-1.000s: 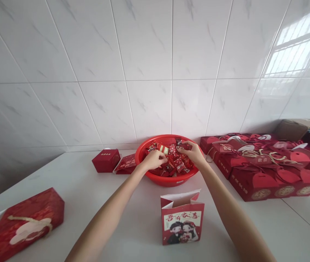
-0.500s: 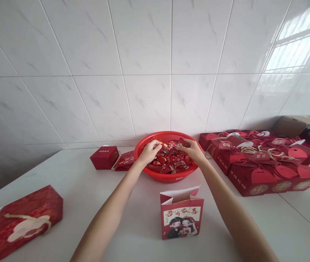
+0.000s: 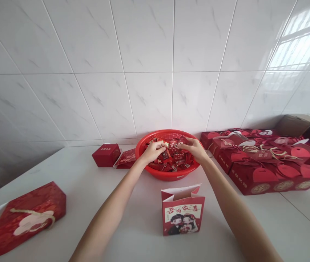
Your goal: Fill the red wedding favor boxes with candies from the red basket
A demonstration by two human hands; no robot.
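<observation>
A red plastic basket (image 3: 168, 177) stands near the wall, filled with red-wrapped candies (image 3: 175, 160). Over its left part, my left hand (image 3: 154, 151) pinches a small wrapped candy (image 3: 165, 144) between thumb and fingers. My right hand (image 3: 194, 148) reaches over the basket's right side, its fingers closed on a dark red wrapped candy (image 3: 182, 142). In front of the basket, an open-topped red paper bag (image 3: 183, 214) with a cartoon couple stands upright between my forearms.
Red gift boxes with cords (image 3: 261, 176) are grouped at the right, beside a cardboard box (image 3: 293, 125). A small red box (image 3: 106, 155) and a flat red packet (image 3: 126, 158) sit left of the basket. A red bag (image 3: 32, 214) lies at the front left.
My left hand has moved slightly right over the basket, bringing a candy toward my right hand. My right hand stays over the right side. The camera view has shifted slightly.
</observation>
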